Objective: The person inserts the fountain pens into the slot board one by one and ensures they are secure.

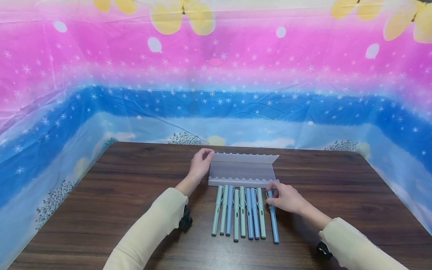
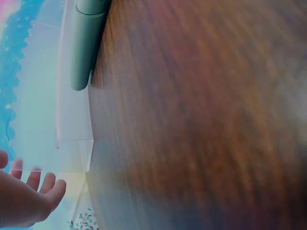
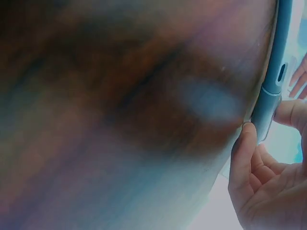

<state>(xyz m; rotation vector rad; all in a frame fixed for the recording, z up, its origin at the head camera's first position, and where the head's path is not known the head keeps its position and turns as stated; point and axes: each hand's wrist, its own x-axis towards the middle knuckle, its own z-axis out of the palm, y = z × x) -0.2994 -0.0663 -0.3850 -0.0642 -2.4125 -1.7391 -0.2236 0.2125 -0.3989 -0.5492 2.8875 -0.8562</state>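
Observation:
A translucent plastic pen rack [image 1: 243, 168] with scalloped edges stands towards the back of the table. My left hand [image 1: 201, 164] holds its upper left corner; in the left wrist view, fingertips [image 2: 34, 178] show at the clear end. A row of pale green and blue pens [image 1: 242, 212] lies in front of the rack. At the row's right end, my right hand [image 1: 287, 197] pinches the upper end of a blue pen [image 1: 274, 223] between thumb and fingers. The right wrist view shows this grip on the pen [image 3: 272, 76] closely.
All this lies on a dark wood-grain table [image 1: 135, 180]. A printed cloth [image 1: 216, 101] with snowflakes and balloons hangs around the table's back and sides. Dark wrist cameras [image 1: 185, 219] sit under both sleeves.

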